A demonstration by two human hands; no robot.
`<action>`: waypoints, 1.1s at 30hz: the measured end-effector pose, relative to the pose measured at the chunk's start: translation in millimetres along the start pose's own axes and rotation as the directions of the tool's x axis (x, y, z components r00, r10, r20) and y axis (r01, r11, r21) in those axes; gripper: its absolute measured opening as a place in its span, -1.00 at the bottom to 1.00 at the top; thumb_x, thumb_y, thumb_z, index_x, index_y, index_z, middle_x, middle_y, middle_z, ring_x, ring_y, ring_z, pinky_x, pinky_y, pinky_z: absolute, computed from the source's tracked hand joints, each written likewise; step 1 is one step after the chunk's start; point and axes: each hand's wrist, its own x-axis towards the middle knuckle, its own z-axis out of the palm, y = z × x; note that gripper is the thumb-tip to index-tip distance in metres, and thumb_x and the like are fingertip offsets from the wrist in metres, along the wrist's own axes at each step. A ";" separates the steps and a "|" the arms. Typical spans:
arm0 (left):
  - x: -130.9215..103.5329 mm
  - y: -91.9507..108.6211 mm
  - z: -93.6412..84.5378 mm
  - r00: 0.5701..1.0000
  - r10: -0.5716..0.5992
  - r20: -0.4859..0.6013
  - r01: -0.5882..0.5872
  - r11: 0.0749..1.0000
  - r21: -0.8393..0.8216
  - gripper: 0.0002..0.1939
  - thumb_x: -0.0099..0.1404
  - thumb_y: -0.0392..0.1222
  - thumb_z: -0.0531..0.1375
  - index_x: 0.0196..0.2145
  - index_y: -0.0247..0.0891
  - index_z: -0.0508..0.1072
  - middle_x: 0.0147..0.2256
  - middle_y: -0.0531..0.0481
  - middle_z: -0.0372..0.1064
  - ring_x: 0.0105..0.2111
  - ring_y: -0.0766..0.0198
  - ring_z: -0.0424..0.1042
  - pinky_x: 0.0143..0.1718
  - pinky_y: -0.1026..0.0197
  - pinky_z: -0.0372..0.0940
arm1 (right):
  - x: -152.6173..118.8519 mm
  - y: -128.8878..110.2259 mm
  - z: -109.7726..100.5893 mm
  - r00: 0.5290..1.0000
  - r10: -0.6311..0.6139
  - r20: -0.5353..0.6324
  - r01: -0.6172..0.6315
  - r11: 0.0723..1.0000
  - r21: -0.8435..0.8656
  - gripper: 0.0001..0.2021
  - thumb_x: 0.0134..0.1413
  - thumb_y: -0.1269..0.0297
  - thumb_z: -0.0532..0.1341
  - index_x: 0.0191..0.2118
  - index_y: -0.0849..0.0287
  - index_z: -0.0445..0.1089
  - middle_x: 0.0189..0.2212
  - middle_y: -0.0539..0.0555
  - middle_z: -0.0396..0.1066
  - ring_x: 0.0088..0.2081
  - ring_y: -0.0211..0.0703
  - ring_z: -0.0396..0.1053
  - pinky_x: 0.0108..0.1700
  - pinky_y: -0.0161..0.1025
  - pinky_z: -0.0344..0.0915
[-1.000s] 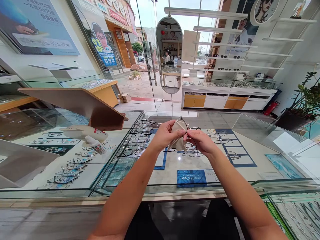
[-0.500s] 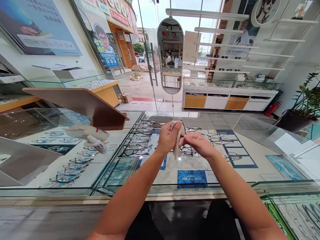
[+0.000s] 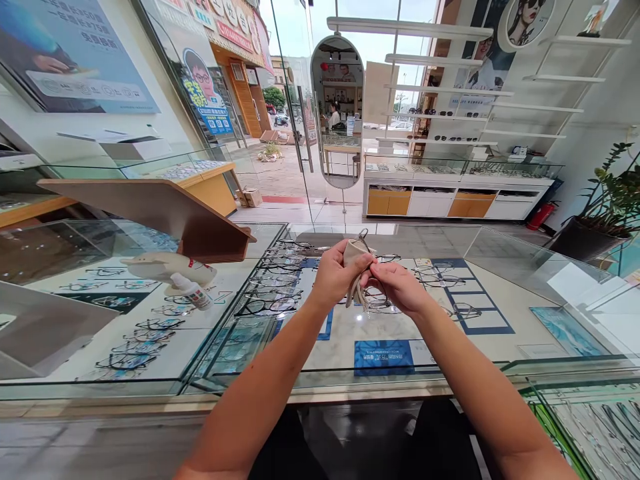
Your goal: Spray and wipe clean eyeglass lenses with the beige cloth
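Both hands meet over the glass counter [image 3: 320,383]. In my left hand [image 3: 336,270] a beige cloth [image 3: 354,252] is pinched, its lower end hanging beneath the fingers. My right hand [image 3: 397,283] is closed on a pair of eyeglasses [image 3: 364,235] with a thin dark frame. Part of the frame sticks up above the cloth, and another part curves below my right fingers. The cloth and fingers hide much of the glasses. Behind and under the hands, rows of eyeglasses [image 3: 275,283] lie in the display case.
To the left stand a white bottle [image 3: 191,291], a brown wooden stand [image 3: 145,200] and a grey-white box [image 3: 45,333]. A blue card [image 3: 384,358] lies in front of me. An oval mirror [image 3: 337,113] stands beyond the counter, and a potted plant [image 3: 595,220] is at right.
The glasses have turned within my hands, with more of the frame showing above the cloth and below the right fingers. My hands have come closer together; the cloth is more bunched.
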 end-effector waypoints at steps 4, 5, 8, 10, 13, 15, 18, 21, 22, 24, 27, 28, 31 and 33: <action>-3.1 -2.5 6.1 0.996 0.041 -0.085 -0.046 0.998 -0.053 -0.44 0.31 0.37 0.44 -0.37 -0.22 0.48 -0.63 0.14 0.35 -0.66 0.38 0.23 -0.53 0.26 0.23 | -0.7 7.8 5.9 1.000 -0.022 -0.006 0.021 0.995 -0.102 -0.44 0.18 -0.39 0.40 -0.38 0.08 0.68 -0.33 0.13 0.48 -0.05 0.05 0.40 0.14 -0.06 0.31; -2.7 -3.4 6.8 0.994 0.027 -0.103 -0.035 0.996 -0.076 -0.42 0.32 0.40 0.42 -0.38 -0.21 0.47 -0.64 0.14 0.34 -0.67 0.38 0.24 -0.55 0.25 0.23 | -0.6 9.1 6.5 0.999 -0.027 -0.023 0.024 0.992 -0.125 -0.43 0.19 -0.41 0.39 -0.37 0.07 0.68 -0.33 0.13 0.48 -0.02 0.07 0.39 0.16 -0.04 0.29; 2.2 -6.4 6.7 0.992 -0.043 -0.120 0.021 0.984 -0.175 -0.36 0.26 0.49 0.41 -0.33 -0.22 0.51 -0.54 0.04 0.48 -0.57 0.28 0.44 -0.49 0.23 0.32 | 0.3 9.0 5.1 0.997 -0.052 -0.064 0.042 0.988 -0.151 -0.43 0.18 -0.41 0.38 -0.37 0.06 0.66 -0.30 0.14 0.50 0.04 0.10 0.39 0.14 -0.04 0.30; 7.0 -7.8 5.4 0.989 -0.092 -0.117 0.060 0.965 -0.254 -0.32 0.22 0.51 0.42 -0.24 -0.23 0.56 -0.41 -0.04 0.59 -0.40 0.16 0.60 -0.36 0.17 0.45 | 1.1 5.5 1.8 0.992 -0.087 -0.097 0.074 0.989 -0.126 -0.46 0.18 -0.38 0.39 -0.37 0.07 0.65 -0.24 0.15 0.51 -0.01 0.07 0.40 0.08 -0.07 0.33; 13.0 -7.3 3.3 0.979 -0.176 -0.099 0.133 0.931 -0.340 -0.31 0.21 0.50 0.43 -0.17 -0.23 0.59 -0.28 -0.14 0.66 -0.17 -0.01 0.68 -0.21 0.06 0.55 | 1.5 -2.4 -4.8 0.960 -0.177 -0.217 0.165 0.984 -0.070 -0.51 0.20 -0.30 0.39 -0.36 0.08 0.63 -0.14 0.16 0.50 -0.06 0.01 0.40 -0.02 -0.11 0.37; 14.7 -5.8 3.2 0.975 -0.212 -0.070 0.173 0.913 -0.369 -0.34 0.21 0.48 0.44 -0.16 -0.21 0.61 -0.23 -0.19 0.68 -0.08 -0.09 0.68 -0.19 0.02 0.57 | 1.1 -7.1 -8.9 0.917 -0.235 -0.322 0.229 0.972 -0.056 -0.58 0.21 -0.23 0.38 -0.29 0.07 0.62 -0.11 0.15 0.50 -0.06 0.01 0.41 -0.05 -0.13 0.38; 13.3 -4.6 5.9 0.977 -0.211 0.004 0.197 0.906 -0.373 -0.37 0.26 0.47 0.41 -0.16 -0.21 0.63 -0.18 -0.23 0.69 -0.01 -0.13 0.67 -0.19 0.02 0.57 | -0.1 -10.2 -11.5 0.839 -0.323 -0.438 0.306 0.945 -0.111 -0.66 0.16 -0.05 0.46 -0.07 0.01 0.54 -0.06 0.12 0.51 -0.02 -0.02 0.44 0.00 -0.13 0.39; 8.3 -5.8 10.3 0.980 -0.192 0.060 0.200 0.910 -0.363 -0.35 0.24 0.47 0.43 -0.13 -0.23 0.65 -0.18 -0.21 0.68 -0.02 -0.09 0.67 -0.18 0.06 0.56 | -1.5 -8.0 -8.7 0.776 -0.433 -0.459 0.330 0.898 -0.290 -0.51 0.08 0.11 0.54 0.08 -0.05 0.40 0.03 0.11 0.52 0.07 -0.01 0.44 0.11 -0.10 0.37; 6.2 -6.5 11.7 0.979 -0.191 0.065 0.202 0.913 -0.353 -0.33 0.21 0.47 0.45 -0.12 -0.23 0.65 -0.19 -0.19 0.68 -0.04 -0.07 0.67 -0.18 0.08 0.56 | -2.0 -6.7 -7.0 0.764 -0.463 -0.450 0.323 0.878 -0.355 -0.47 0.09 0.14 0.54 0.11 -0.06 0.37 0.06 0.12 0.52 0.10 0.01 0.44 0.15 -0.08 0.36; 2.3 -7.4 14.1 0.979 -0.195 0.061 0.204 0.926 -0.319 -0.28 0.15 0.49 0.48 -0.11 -0.24 0.65 -0.20 -0.15 0.68 -0.09 -0.03 0.67 -0.17 0.09 0.55 | -2.9 -4.1 -3.3 0.758 -0.497 -0.422 0.302 0.842 -0.447 -0.45 0.12 0.17 0.52 0.15 -0.07 0.32 0.09 0.12 0.53 0.12 0.02 0.45 0.21 -0.04 0.33; -2.1 -7.2 16.9 0.981 -0.190 0.048 0.196 0.946 -0.259 -0.25 0.16 0.53 0.45 -0.09 -0.25 0.64 -0.20 -0.13 0.68 -0.13 0.00 0.66 -0.17 0.11 0.53 | -3.9 -1.8 0.9 0.753 -0.515 -0.409 0.296 0.821 -0.489 -0.44 0.16 0.21 0.50 0.18 -0.07 0.27 0.01 0.08 0.54 0.06 0.01 0.47 0.23 -0.01 0.32; -2.9 -6.9 17.8 0.981 -0.187 0.045 0.193 0.950 -0.245 -0.24 0.17 0.53 0.44 -0.09 -0.25 0.64 -0.20 -0.13 0.68 -0.14 0.01 0.65 -0.18 0.12 0.52 | -4.1 -1.5 1.8 0.751 -0.517 -0.410 0.298 0.820 -0.488 -0.43 0.17 0.22 0.49 0.19 -0.07 0.27 -0.05 0.06 0.53 0.02 0.00 0.47 0.22 -0.02 0.32; -4.3 -6.1 20.1 0.983 -0.177 0.040 0.182 0.957 -0.225 -0.24 0.17 0.54 0.43 -0.09 -0.26 0.63 -0.20 -0.13 0.67 -0.17 0.04 0.65 -0.19 0.13 0.51 | -4.2 -1.7 3.5 0.742 -0.522 -0.420 0.307 0.822 -0.479 -0.44 0.17 0.24 0.48 0.19 -0.06 0.26 -0.17 -0.01 0.45 -0.07 -0.05 0.44 0.17 -0.05 0.31; -4.5 -6.0 20.9 0.983 -0.175 0.048 0.181 0.958 -0.221 -0.24 0.18 0.54 0.43 -0.09 -0.27 0.63 -0.21 -0.13 0.67 -0.18 0.04 0.64 -0.21 0.14 0.50 | -4.1 -2.3 3.2 0.746 -0.516 -0.421 0.305 0.827 -0.473 -0.45 0.16 0.24 0.48 0.17 -0.05 0.27 -0.19 -0.02 0.44 -0.08 -0.06 0.43 0.14 -0.06 0.32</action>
